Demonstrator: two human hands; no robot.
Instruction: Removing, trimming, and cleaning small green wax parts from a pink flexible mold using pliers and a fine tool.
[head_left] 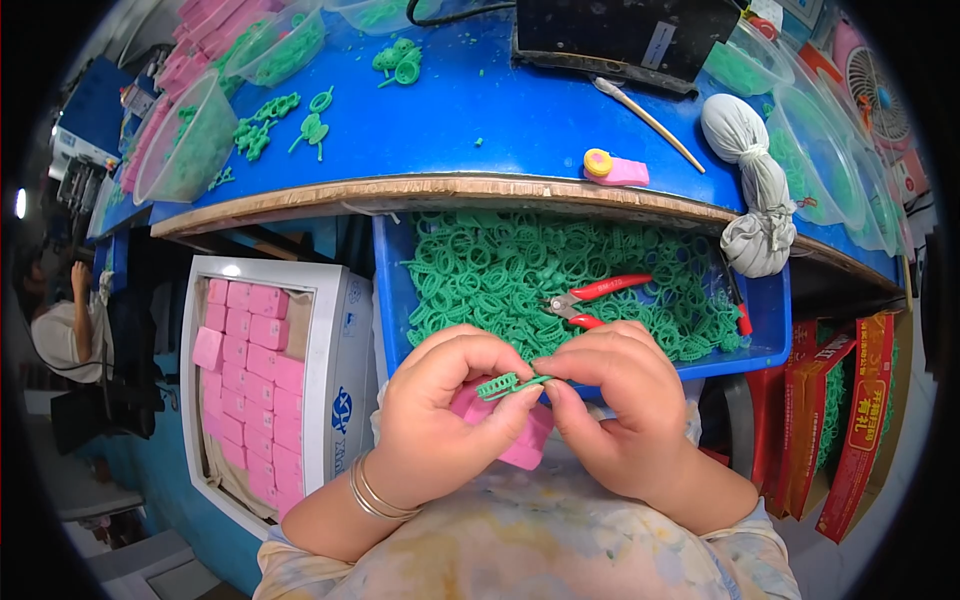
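Observation:
Between my two hands is a small green toothed ring piece point(497, 387) with a thin stem. My left hand point(440, 415) is closed, pinching the ring piece between thumb and fingers. The thumb and forefinger of my right hand point(625, 405) pinch the other end of it. A pink block point(524, 452) shows below and behind the fingers; which hand bears it, I cannot tell. Just beyond my hands, a blue tray point(770, 340) holds a heap of green ring pieces point(480, 280). Red-handled cutting pliers point(590, 300) lie on the heap.
At left stands a white box point(340, 370) of pink blocks point(245, 350). On the blue table point(430, 130) are a brush point(650, 125), a small pink block with a yellow disc point(615, 168), a tied cloth bundle point(750, 180) and clear tubs point(185, 150). Red cartons point(855, 430) stand at right.

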